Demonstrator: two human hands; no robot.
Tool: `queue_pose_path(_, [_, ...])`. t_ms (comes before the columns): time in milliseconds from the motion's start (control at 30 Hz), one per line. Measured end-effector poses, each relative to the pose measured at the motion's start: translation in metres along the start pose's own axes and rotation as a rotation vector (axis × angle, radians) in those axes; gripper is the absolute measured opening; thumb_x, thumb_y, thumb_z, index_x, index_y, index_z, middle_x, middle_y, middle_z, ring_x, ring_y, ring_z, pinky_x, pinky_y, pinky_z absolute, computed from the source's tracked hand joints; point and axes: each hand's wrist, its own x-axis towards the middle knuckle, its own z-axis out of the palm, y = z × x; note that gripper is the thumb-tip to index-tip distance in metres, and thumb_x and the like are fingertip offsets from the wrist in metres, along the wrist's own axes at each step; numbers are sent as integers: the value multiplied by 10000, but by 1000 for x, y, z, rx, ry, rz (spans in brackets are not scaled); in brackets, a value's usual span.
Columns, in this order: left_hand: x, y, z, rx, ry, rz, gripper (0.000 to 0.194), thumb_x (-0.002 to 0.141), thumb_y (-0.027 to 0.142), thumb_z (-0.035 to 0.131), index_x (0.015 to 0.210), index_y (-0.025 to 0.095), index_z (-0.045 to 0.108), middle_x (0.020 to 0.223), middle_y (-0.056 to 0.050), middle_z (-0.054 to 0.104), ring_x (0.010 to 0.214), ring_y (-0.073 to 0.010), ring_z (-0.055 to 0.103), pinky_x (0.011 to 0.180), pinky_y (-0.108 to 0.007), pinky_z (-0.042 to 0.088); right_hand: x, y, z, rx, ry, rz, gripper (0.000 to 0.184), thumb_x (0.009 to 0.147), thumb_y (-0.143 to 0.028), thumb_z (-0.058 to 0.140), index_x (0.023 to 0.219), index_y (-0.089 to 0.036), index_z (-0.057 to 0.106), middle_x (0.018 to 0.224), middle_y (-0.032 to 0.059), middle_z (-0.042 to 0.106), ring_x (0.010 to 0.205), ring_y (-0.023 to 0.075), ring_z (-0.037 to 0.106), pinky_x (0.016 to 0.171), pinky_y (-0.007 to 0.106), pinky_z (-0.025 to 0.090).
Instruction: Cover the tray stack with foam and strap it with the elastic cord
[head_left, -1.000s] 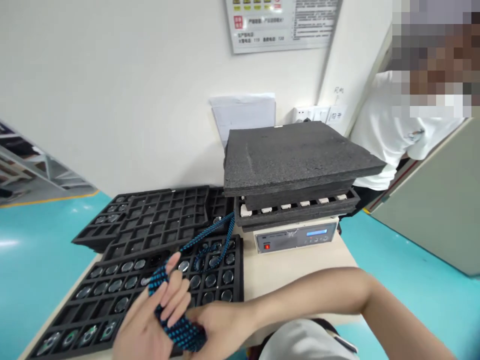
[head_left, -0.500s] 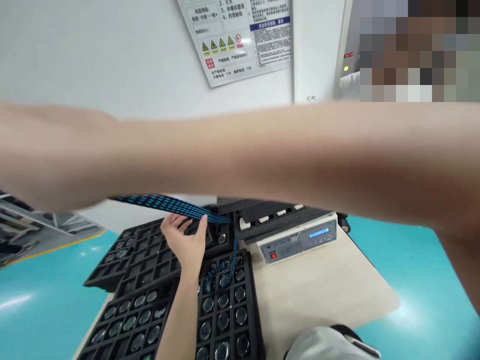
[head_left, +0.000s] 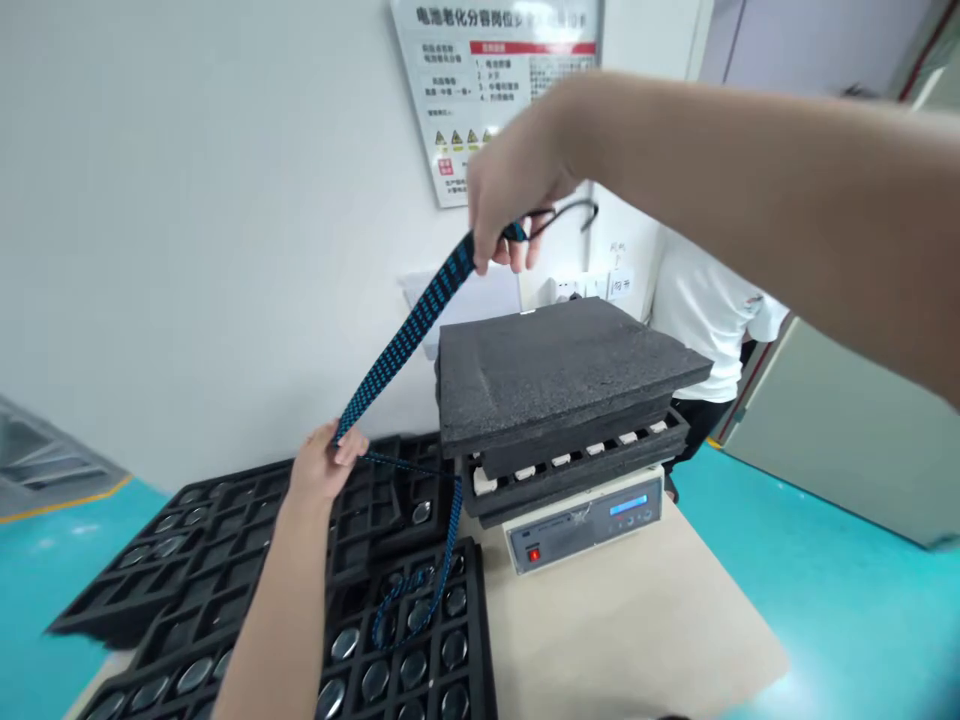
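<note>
A black strap (head_left: 405, 345) with blue dashes runs taut and slanting between my two hands. My right hand (head_left: 517, 190) holds its upper end, high in front of the wall sign, and a thin black loop (head_left: 562, 212) sticks out past the fingers. Lower down at the left, my left hand (head_left: 328, 460) is closed around the strap above the black trays. From there a narrower length trails to the right, hangs down beside the foam stack and curls over a tray (head_left: 487, 640) of round, shiny, disc-like pieces.
Black foam slabs (head_left: 562, 365) lie on a foam tray with white pieces, above a boxy device (head_left: 585, 525) with a blue display and red switch. More compartmented trays (head_left: 112, 600) spread left. A person in a white shirt (head_left: 697, 310) stands behind at right.
My right hand has swung from the far left to the upper right with the strap. My left hand, formerly with spread fingers by the strap, is now closed on it. The view has shifted.
</note>
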Motion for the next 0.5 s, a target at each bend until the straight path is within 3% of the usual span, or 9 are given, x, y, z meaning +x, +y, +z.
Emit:
queue_pose_path(133, [41, 8, 21, -32, -32, -46, 453, 695, 418, 586, 434, 204, 284, 280, 35, 204, 309, -63, 230, 377, -244, 242, -3, 63, -6, 228, -27, 38, 408, 784, -98, 433, 1040, 219, 455, 871, 89, 593, 714, 99, 640, 595, 190, 433])
queue_pose_path(233, [65, 21, 41, -38, -7, -70, 453, 624, 384, 618, 432, 206, 249, 264, 39, 170, 293, -57, 180, 351, -235, 186, -8, 101, -5, 338, -33, 74, 323, 799, -115, 522, 1019, 120, 551, 815, 89, 627, 525, 13, 575, 521, 119, 428])
queue_pose_path(400, [89, 72, 65, 15, 62, -103, 398, 614, 261, 579, 423, 189, 238, 227, 47, 225, 265, -51, 199, 335, -182, 223, -27, 148, -17, 490, -171, -35, 325, 865, -238, 493, 922, 70, 578, 658, -22, 519, 410, -32, 419, 417, 51, 279])
queue_pose_path(500, [96, 107, 74, 153, 117, -75, 363, 686, 163, 508, 425, 172, 255, 224, 59, 268, 258, -49, 263, 353, -160, 309, -44, 172, -32, 556, -90, -116, 275, 857, -247, 529, 841, 24, 569, 672, -25, 511, 434, -25, 416, 410, 60, 262])
